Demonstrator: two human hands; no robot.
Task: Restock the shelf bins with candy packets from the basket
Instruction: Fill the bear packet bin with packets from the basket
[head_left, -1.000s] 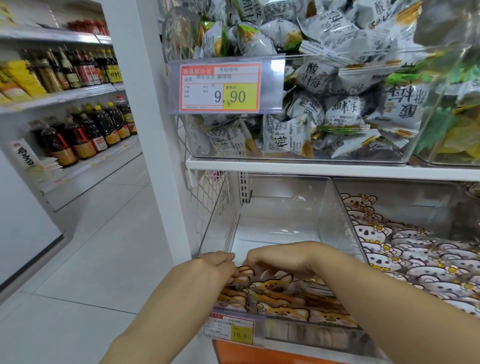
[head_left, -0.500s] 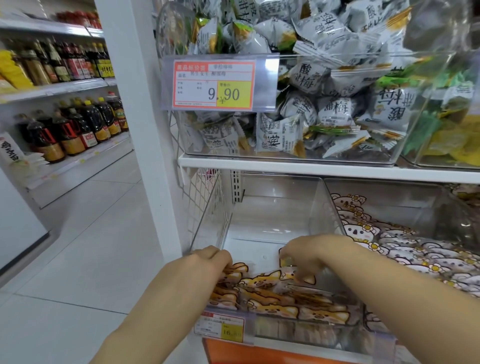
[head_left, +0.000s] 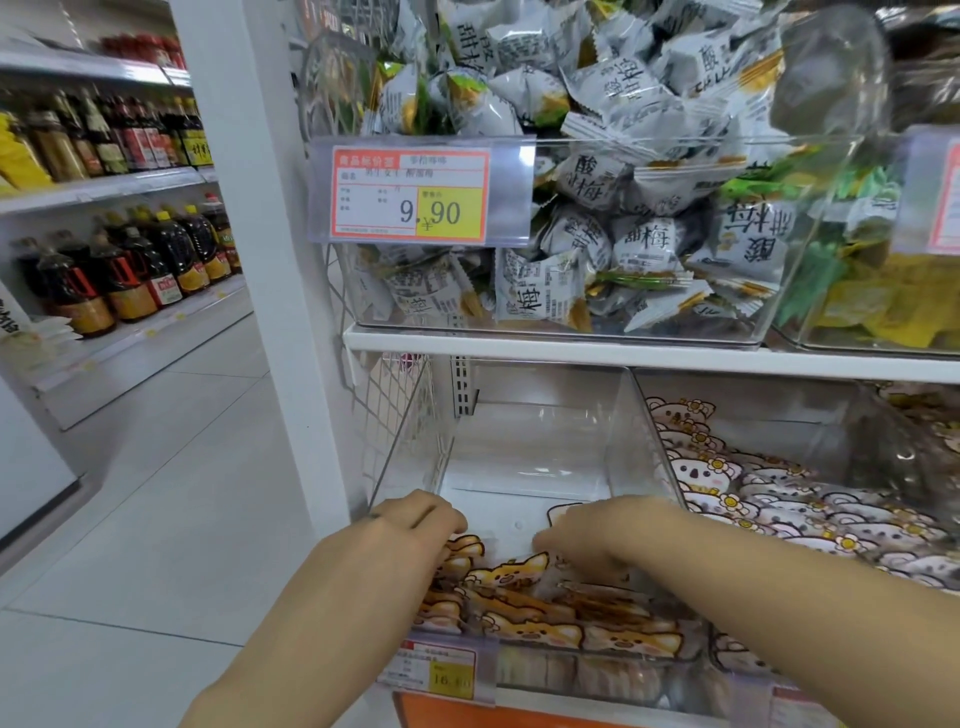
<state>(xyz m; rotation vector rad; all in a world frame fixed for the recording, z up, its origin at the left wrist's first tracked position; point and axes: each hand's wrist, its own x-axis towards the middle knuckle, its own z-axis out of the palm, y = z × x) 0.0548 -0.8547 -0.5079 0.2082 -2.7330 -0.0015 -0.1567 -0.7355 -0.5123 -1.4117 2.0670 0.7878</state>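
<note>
Head view: both of my hands work inside the clear bin (head_left: 641, 447) on the lower shelf. My left hand (head_left: 422, 525) sits on the left end of the candy packets (head_left: 519, 578), and my right hand (head_left: 597, 540) sits on their right end. The packets lie in overlapping rows directly under my fingers and nearer to me, stacked against the bin's front wall. The fingers of both hands fold down behind the knuckles, so I cannot tell whether either hand grasps a packet or only presses on the stack. Beyond my fingertips the bin floor shows through to the back wall. The basket is not in view. Procedure, as I judge it: square the rows, faces up and edges aligned. Press evenly with both hands so that the slick wrappers do not slide apart, then fill backward from the front wall. To the right of my right hand, the neighbouring bin (head_left: 753, 421) holds different packets; let none cross the divider.
</note>
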